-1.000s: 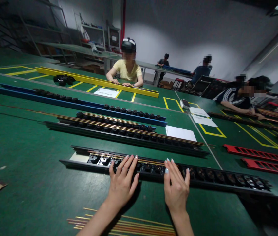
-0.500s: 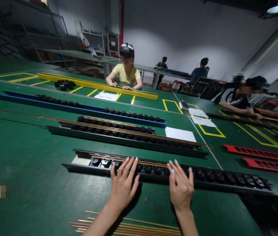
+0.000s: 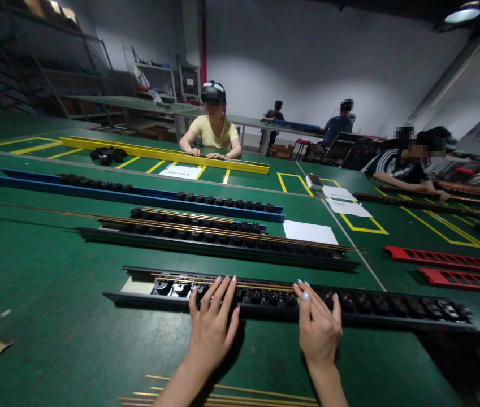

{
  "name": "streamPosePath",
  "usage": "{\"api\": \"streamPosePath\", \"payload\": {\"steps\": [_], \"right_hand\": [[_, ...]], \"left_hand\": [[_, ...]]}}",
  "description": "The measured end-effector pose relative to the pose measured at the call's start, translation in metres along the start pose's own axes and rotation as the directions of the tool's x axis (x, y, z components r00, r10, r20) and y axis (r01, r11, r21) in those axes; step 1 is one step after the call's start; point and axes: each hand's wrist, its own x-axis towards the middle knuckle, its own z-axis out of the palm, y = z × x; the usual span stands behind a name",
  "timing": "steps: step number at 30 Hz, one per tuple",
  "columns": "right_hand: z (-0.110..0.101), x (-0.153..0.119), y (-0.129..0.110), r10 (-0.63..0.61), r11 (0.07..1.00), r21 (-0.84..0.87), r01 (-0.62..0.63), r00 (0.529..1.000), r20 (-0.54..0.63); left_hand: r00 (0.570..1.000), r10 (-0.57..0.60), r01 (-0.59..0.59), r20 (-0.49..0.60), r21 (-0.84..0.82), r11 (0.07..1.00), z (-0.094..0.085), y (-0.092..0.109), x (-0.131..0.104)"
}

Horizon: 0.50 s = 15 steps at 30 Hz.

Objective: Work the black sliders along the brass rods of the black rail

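A long black channel point(image 3: 146, 304) lies before me, filled with a row of black parts point(image 3: 375, 304). Thin brass rods point(image 3: 260, 286) run lengthwise over the parts in its left half. My left hand point(image 3: 213, 325) rests across the channel with fingers spread, their tips on the rods. At the right end of the rods is my right hand point(image 3: 319, 328), its thumb and fingers drawn together on them; the exact grip is partly hidden. More loose brass rods point(image 3: 231, 400) lie on the table at the bottom edge, partly behind my left forearm.
A second black channel point(image 3: 223, 249) with rods lies beyond, then a blue channel point(image 3: 23, 185) and a yellow channel point(image 3: 159, 154). Red slotted rails point(image 3: 460, 280) are at right, white paper point(image 3: 311, 232) mid-table. A person point(image 3: 210, 133) works opposite; another point(image 3: 418, 164) leans at right.
My right hand has shifted slightly right along the rods, and its fingers have come closer together. My left hand stays on the rods. The view has tilted a little.
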Motion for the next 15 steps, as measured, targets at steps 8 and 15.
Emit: {"api": "streamPosePath", "payload": {"steps": [8,15], "right_hand": [[-0.002,0.002,-0.004,-0.012,1.000,0.014,0.011,0.999,0.037],[-0.024,0.011,-0.029,-0.220,0.912,0.386,0.136,0.958,0.182]], "left_hand": [[1.000,0.012,-0.012,-0.005,0.007,1.000,0.000,-0.001,0.000],[0.995,0.068,-0.074,0.074,0.081,0.994,-0.004,-0.005,-0.002]]}}
